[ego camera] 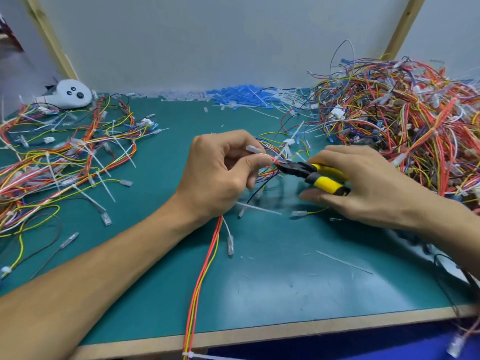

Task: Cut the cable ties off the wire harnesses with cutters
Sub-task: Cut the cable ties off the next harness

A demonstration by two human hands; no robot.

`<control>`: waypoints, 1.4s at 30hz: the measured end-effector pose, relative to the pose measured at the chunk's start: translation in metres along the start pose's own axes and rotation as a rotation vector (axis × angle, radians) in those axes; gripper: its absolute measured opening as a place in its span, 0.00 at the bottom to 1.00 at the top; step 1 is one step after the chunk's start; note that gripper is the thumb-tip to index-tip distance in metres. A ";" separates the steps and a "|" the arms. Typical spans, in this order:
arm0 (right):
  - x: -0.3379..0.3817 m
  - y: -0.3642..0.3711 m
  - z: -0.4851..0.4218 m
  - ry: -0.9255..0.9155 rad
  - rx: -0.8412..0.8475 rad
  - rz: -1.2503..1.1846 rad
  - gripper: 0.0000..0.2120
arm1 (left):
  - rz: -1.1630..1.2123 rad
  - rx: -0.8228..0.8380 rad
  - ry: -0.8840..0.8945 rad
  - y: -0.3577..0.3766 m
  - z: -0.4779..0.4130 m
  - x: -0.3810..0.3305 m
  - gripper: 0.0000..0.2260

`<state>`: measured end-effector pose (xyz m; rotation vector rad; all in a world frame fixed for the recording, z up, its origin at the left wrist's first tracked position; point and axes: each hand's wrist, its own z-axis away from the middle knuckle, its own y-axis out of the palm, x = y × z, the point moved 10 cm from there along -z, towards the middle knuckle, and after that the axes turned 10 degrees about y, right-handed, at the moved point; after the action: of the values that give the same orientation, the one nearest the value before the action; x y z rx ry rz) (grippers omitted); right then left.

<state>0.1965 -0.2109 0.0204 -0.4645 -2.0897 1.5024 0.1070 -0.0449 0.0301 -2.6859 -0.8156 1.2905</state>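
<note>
1. One green desk (285,281) carries a big tangle of wire harnesses (405,120) at right, a looser spread (65,152) at left
2. Left hand (220,172) pinches one harness (200,280) mid-desk, grip curled tight
3. Right hand (363,183), grip closed round yellow cutters (324,181), whose tip touches the pinched wires

Bright, even light from above; soft shadows. Pale glare patch on mat (272,289) nr front edge. Right hand (363,185) + cutters (315,175) motion-blurred. Wide-angle bowing at edges.
</note>
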 end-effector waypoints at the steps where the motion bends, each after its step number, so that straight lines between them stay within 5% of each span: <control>1: 0.002 -0.005 0.000 -0.014 -0.051 0.052 0.24 | 0.019 -0.021 -0.021 -0.003 -0.001 0.002 0.06; 7: -0.002 -0.047 0.008 0.095 -0.341 -0.265 0.23 | 0.141 -0.120 -0.122 -0.013 -0.001 0.012 0.09; 12: 0.002 -0.068 0.022 0.051 -0.411 -0.548 0.20 | 0.192 -0.160 -0.135 -0.013 0.000 0.010 0.09; 23: 0.014 -0.042 0.015 0.095 -0.163 -0.056 0.23 | 0.220 -0.157 -0.104 -0.009 0.002 0.002 0.08; 27: 0.020 -0.045 0.017 0.110 -0.198 0.075 0.24 | 0.222 -0.137 -0.079 -0.006 0.002 -0.001 0.07; 42: 0.031 -0.055 0.023 0.136 -0.273 0.109 0.25 | 0.183 -0.139 -0.030 -0.007 0.002 -0.003 0.06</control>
<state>0.1596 -0.2291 0.0736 -0.7711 -2.1983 1.2088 0.1005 -0.0407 0.0330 -2.9174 -0.7015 1.3602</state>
